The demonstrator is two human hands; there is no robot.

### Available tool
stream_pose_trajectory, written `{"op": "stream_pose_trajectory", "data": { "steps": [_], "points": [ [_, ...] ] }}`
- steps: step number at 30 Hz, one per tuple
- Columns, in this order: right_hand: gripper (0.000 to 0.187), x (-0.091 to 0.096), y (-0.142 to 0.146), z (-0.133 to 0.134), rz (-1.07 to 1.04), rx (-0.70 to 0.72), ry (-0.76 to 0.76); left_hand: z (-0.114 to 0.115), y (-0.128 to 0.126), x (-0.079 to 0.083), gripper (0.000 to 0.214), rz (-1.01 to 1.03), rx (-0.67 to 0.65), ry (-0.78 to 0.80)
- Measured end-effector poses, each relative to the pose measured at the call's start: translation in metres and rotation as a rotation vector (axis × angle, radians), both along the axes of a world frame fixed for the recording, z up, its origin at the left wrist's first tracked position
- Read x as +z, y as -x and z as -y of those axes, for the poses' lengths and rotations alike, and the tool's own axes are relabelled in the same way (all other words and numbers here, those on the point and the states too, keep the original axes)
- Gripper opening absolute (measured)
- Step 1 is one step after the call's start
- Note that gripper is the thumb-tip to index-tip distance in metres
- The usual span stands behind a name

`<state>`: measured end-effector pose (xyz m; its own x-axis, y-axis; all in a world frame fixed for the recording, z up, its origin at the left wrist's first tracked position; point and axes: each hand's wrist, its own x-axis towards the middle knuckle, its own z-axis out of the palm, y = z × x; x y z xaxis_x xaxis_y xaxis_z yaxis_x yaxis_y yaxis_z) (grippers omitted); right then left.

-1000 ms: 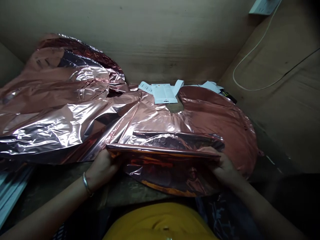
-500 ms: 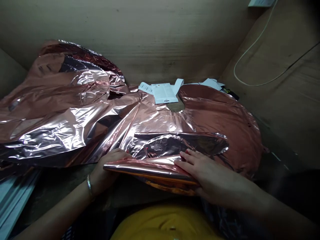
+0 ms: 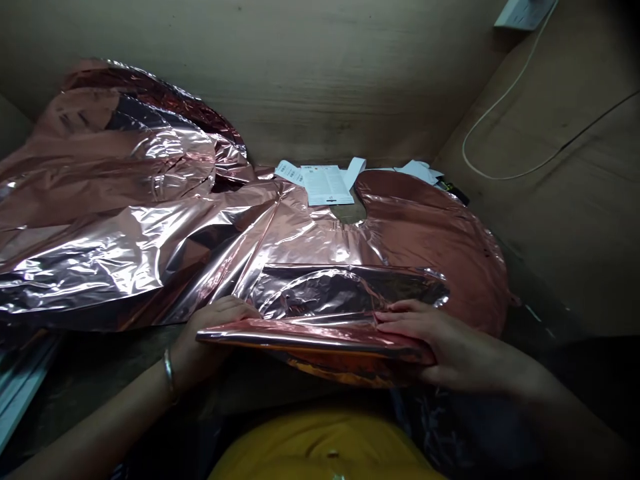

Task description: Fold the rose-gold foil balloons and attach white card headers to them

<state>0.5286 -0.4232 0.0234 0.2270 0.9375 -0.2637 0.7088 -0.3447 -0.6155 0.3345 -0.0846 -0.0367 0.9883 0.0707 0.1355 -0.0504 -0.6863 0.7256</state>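
left hand: fingers together, gripping folded foil at its left end; right hand: fingers slightly spread over its right end, thumb's pinch untellable; foil position: between hands, nearer than white card

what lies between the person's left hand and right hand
In the head view, a folded, shiny, rose-pink foil strip spans the stretch from the left hand to the right hand.

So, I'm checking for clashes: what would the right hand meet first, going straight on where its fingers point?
Probably the left hand, past the foil fold that the right hand already touches; depth between them is hard to judge.
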Motion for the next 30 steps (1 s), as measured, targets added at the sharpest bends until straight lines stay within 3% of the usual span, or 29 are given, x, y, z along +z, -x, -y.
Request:
{"op": "stream_pose_trajectory", "data": {
  "steps": [5,11,16,21,24,30],
  "points": [
    [0.065,-0.036,-0.01,0.037,0.106,-0.104,-0.181,0.005,-0.001,0.006,0.02,-0.045,0.087,0.121],
    [0.059,-0.053,-0.009,0.026,0.22,-0.201,-0.268,0.006,-0.002,0.009,0.02,-0.057,0.114,0.163],
    [0.025,-0.067,-0.012,0.023,0.08,-0.19,-0.368,0.001,0.0,0.003,0.019,-0.038,0.059,0.166],
    [0.023,-0.062,0.003,0.023,0.016,-0.304,-0.512,-0.002,0.001,-0.005,0.024,-0.023,0.047,0.213],
    [0.026,-0.056,0.009,0.022,-0.022,-0.358,-0.526,0.002,0.001,-0.004,0.029,-0.032,0.109,0.217],
    [0.032,-0.05,0.0,0.025,0.02,-0.186,-0.341,0.011,-0.001,0.007,0.026,-0.088,0.179,0.215]
  ]
}}
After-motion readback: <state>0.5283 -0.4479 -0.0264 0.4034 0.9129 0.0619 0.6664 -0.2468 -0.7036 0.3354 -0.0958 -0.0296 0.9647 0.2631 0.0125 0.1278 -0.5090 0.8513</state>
